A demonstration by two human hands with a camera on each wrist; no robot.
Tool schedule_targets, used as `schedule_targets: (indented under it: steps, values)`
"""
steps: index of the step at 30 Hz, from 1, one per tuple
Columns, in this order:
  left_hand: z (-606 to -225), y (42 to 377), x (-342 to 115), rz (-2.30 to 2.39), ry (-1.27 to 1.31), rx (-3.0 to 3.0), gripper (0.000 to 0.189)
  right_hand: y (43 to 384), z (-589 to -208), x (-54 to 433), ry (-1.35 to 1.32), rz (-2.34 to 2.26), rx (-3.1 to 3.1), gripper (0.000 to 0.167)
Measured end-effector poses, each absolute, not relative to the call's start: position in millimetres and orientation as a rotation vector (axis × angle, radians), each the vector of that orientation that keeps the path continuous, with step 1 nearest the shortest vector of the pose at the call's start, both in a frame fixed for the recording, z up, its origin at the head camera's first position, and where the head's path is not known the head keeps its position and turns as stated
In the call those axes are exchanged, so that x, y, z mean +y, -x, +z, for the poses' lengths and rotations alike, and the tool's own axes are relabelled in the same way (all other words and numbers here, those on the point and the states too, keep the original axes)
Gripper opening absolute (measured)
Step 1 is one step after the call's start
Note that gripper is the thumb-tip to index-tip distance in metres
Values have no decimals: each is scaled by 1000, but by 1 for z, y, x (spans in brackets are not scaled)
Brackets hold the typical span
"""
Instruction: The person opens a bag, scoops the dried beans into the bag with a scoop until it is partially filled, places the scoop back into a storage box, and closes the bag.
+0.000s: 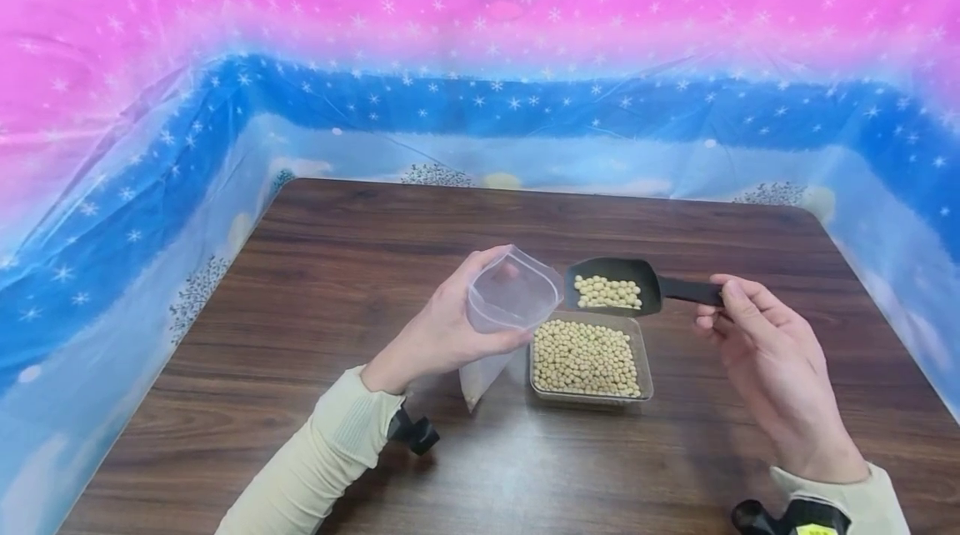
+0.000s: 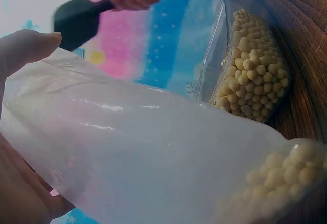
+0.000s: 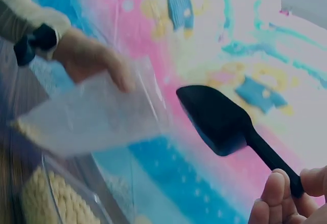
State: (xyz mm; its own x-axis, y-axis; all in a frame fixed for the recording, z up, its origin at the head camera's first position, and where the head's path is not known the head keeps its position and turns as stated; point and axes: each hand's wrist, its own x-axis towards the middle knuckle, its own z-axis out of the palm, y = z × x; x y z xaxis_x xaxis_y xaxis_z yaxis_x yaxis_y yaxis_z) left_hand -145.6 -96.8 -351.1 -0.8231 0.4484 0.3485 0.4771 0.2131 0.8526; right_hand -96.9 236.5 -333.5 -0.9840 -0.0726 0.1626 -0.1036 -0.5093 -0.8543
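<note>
My left hand (image 1: 442, 322) grips a translucent plastic bag (image 2: 153, 142) near its top, thumb on one side and fingers on the other, so the mouth gapes upward. Some pale round soybeans (image 2: 291, 173) lie in the bag's bottom corner. The end of a black scoop's handle is pinched between thumb and fingers of my right hand (image 1: 776, 360). That scoop (image 1: 648, 302) is level and carries a small heap of soybeans (image 1: 607, 292), its front edge beside the bag's mouth. Below the scoop stands a clear plastic box (image 1: 647, 368) full of soybeans.
The box and bag are over a dark wood-grain table (image 1: 360, 235) with rounded far corners. A pink and blue patterned cloth (image 1: 465, 106) hangs around the table's back and sides. Black wrist mounts (image 1: 414, 432) sit at both cuffs.
</note>
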Motion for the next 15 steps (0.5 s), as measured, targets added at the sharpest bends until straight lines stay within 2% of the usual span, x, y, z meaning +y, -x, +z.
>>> schedule_targets:
  steps: [15]
  values:
    - [-352, 146, -97, -1748, 948, -2421, 87, 92, -311, 190, -391, 2495, -1571, 22]
